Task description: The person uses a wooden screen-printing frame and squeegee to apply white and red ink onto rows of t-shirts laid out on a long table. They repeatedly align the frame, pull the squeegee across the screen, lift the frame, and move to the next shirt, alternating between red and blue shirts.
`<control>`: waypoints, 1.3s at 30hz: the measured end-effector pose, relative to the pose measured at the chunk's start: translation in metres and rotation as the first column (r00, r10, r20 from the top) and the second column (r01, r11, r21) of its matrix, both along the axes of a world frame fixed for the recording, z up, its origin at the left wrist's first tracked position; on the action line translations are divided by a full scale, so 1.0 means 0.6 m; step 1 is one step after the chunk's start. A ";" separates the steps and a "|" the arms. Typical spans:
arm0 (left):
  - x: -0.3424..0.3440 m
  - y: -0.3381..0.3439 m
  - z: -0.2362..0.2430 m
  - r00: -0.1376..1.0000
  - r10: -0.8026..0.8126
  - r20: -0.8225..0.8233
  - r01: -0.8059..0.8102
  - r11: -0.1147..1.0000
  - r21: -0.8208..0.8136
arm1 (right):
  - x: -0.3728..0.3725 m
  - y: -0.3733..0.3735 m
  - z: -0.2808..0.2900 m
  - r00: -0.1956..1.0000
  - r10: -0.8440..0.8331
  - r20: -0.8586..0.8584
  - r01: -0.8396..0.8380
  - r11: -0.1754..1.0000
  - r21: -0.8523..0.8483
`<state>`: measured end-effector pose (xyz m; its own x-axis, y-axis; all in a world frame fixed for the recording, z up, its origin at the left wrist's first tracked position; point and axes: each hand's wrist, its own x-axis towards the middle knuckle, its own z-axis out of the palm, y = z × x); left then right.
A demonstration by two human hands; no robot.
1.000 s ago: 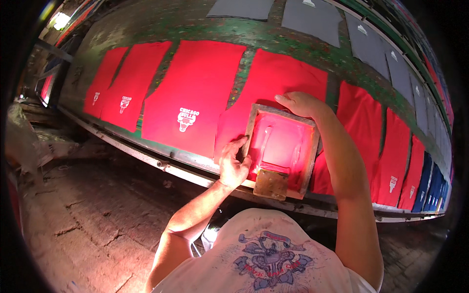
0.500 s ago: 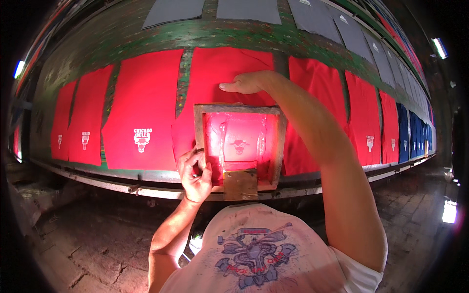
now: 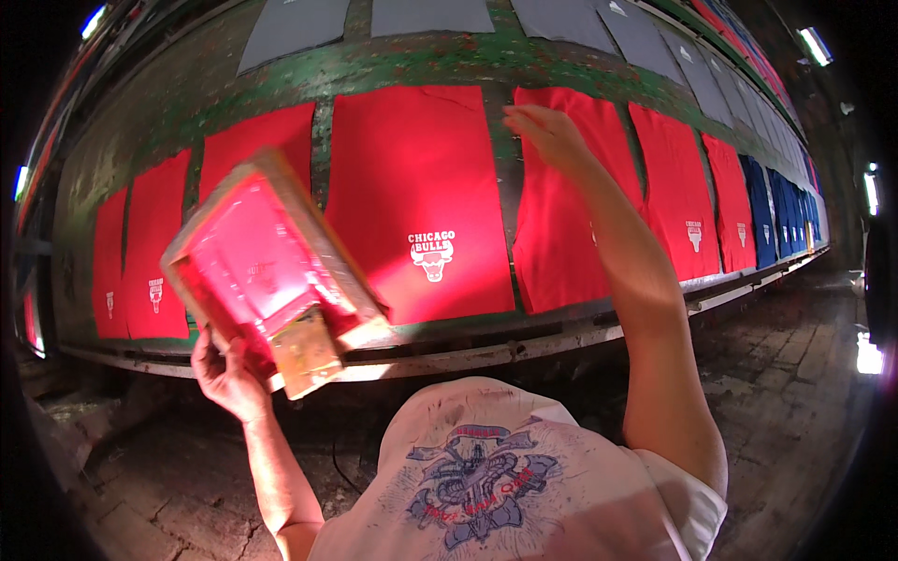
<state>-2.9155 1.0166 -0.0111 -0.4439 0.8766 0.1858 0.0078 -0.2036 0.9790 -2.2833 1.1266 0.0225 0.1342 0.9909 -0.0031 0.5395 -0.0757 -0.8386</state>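
Left hand [image 3: 227, 374] clenched on tilted screen-printing frame [image 3: 267, 271] off counter's [image 3: 412, 65] near edge; right hand [image 3: 547, 131] released, seemingly touching red shirt [image 3: 561, 234].

wooden-framed printing screen with red mesh [image 3: 267, 271]: lifts off red cloth panel [image 3: 416, 201], tilts toward 9 o'clock | left hand [image 3: 227, 374]: carries it alone | right hand [image 3: 547, 131]: off frame, over next red panel [image 3: 561, 206] at 1 o'clock | white print exposed
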 end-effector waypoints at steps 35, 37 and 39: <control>0.516 -0.095 0.051 0.968 -0.235 -0.091 0.233 0.972 -0.032 | 0.218 -0.572 -0.062 0.983 -0.134 0.124 0.086 0.939 0.333; 0.622 -0.135 0.029 0.936 -0.290 -0.198 0.263 0.953 -0.152 | 0.219 -0.612 -0.040 0.998 0.009 -0.069 0.013 0.947 0.320; 0.718 -0.160 0.002 0.901 -0.344 -0.265 0.299 0.934 -0.197 | 0.222 -0.640 -0.031 0.973 0.091 -0.213 -0.024 0.955 0.295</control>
